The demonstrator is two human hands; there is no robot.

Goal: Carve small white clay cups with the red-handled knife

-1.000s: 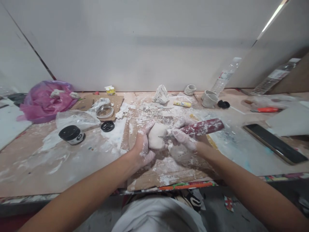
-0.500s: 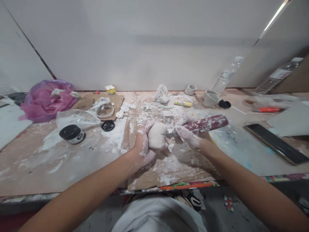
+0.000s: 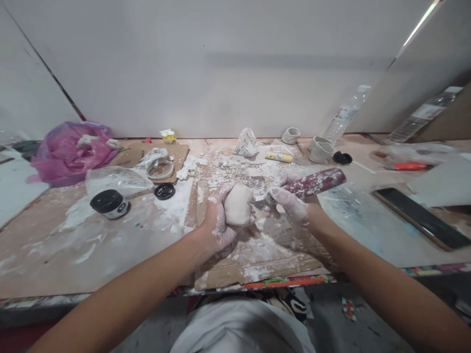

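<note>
My left hand (image 3: pixel 218 219) is wrapped round a pale lump of clay (image 3: pixel 237 204), holding it just above a clay-smeared cardboard sheet (image 3: pixel 257 255). My right hand (image 3: pixel 294 208) grips a knife with a red, clay-caked handle (image 3: pixel 312 182). Its short blade (image 3: pixel 259 204) points left, with the tip at the lump's right side. Both hands are coated in white clay.
Scraps of clay litter the table. At the left are a black-lidded jar (image 3: pixel 109 203), a loose black lid (image 3: pixel 164 191), a clear bag and a pink bag (image 3: pixel 69 152). At the back stand small clay cups (image 3: pixel 321 150), a yellow tube and two plastic bottles. A phone (image 3: pixel 419 218) lies at the right.
My right hand and the knife have drawn slightly up and to the right, so the blade now touches the lump's right side. The left hand keeps its hold on the lump.
</note>
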